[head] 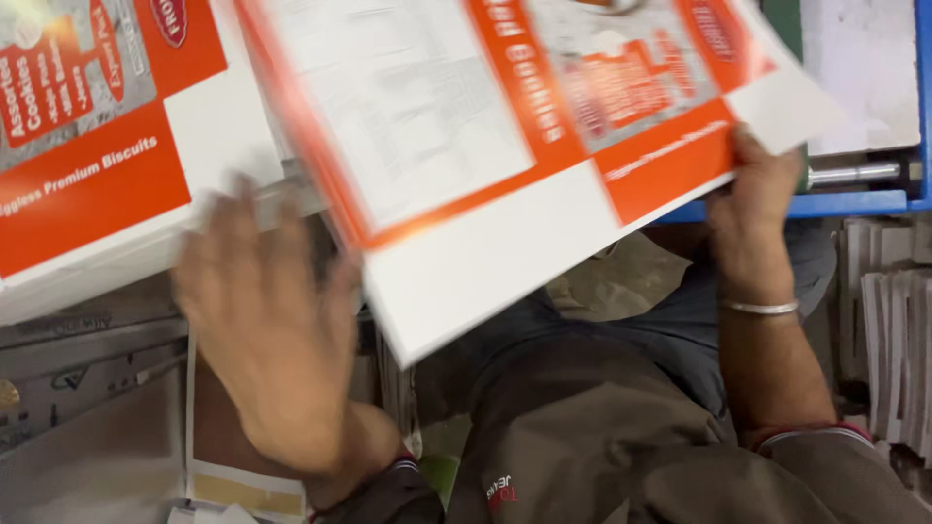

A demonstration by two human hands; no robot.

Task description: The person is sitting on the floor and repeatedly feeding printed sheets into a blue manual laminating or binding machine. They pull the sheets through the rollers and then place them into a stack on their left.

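The right hand holds a big flat sheet of card, orange and white, by its lower right edge. Its fingers pinch that edge. The sheet is tilted and held up in the air, above the person's lap. The left hand is open and blurry, with its fingers spread wide. It is just beside the sheet's lower left edge and holds nothing. A stack of the same orange and white sheets lies to the left. A thin silver bangle sits on the right wrist.
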